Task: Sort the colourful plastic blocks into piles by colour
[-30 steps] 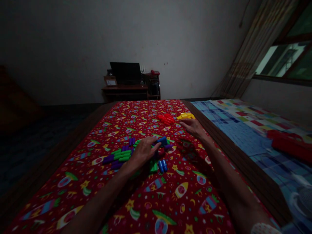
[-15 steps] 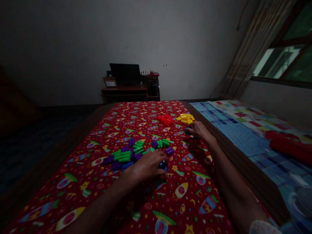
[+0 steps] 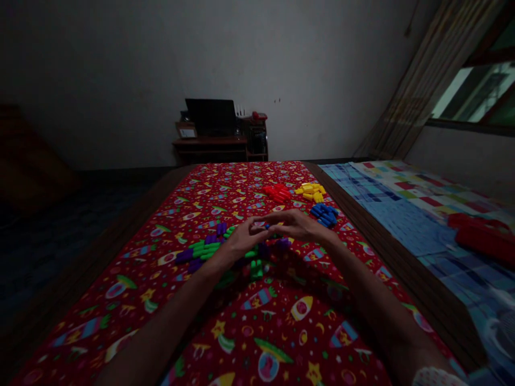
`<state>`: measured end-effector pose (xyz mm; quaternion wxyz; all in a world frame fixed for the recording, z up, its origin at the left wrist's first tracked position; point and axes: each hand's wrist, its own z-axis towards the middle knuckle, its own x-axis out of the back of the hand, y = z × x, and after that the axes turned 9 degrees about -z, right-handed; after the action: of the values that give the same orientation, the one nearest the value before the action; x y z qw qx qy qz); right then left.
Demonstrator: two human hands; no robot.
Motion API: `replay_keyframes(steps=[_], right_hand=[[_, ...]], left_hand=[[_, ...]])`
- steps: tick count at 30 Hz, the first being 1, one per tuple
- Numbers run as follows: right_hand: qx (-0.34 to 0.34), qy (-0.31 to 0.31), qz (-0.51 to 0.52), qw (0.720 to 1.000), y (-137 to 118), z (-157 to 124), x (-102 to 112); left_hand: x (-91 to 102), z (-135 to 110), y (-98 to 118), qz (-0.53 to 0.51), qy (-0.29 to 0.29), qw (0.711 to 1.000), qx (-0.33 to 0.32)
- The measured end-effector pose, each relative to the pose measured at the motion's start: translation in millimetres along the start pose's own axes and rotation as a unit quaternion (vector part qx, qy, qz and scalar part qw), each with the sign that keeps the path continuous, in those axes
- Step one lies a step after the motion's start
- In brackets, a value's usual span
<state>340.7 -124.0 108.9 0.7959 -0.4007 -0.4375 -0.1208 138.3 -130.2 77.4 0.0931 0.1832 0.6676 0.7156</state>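
My left hand and my right hand meet fingertip to fingertip above the pile of mixed blocks. A small blue toy block shows between their curled fingers, mostly hidden by them. Beneath and beside my left hand lie green toy blocks and purple toy blocks, partly covered by the hand and wrist. One green block lies just in front of them. Beyond my right hand is a heap of blue blocks.
Farther off sit a red block pile and a yellow block pile. A red rocket-patterned cloth covers the table, with a brown edge showing. At right is a bed with a checked sheet; a desk with a monitor stands behind.
My right hand has left the blue heap and come left to my left hand. My left hand has moved slightly away from me with the blue block. A green block now lies nearer me.
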Motion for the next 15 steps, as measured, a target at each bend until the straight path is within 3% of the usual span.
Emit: replay_keyframes(steps=[2,5,7,10,13,15], right_hand=[[0.03,-0.016,-0.016,0.999,-10.2,3.1,-11.6],[-0.001,0.053,-0.084,0.995,-4.3,4.5,-14.6],[-0.057,0.104,-0.136,0.984,10.2,2.5,-5.6],[-0.168,0.157,-0.256,0.939,38.5,-7.6,15.3],[-0.265,0.148,-0.362,0.882,65.5,-22.9,29.9],[-0.307,0.126,-0.383,0.862,79.2,-31.5,32.2]], left_hand=[[1.3,0.4,-1.0,-0.068,0.007,0.997,0.024],[9.9,1.0,2.9,-0.051,-0.008,0.999,0.015],[24.5,0.9,11.7,0.05,0.002,0.998,-0.025],[58.0,-3.1,28.9,0.246,0.08,0.964,-0.067],[91.8,-9.1,37.6,0.361,0.105,0.926,-0.034],[108.5,-11.3,34.3,0.411,0.095,0.907,0.003]])
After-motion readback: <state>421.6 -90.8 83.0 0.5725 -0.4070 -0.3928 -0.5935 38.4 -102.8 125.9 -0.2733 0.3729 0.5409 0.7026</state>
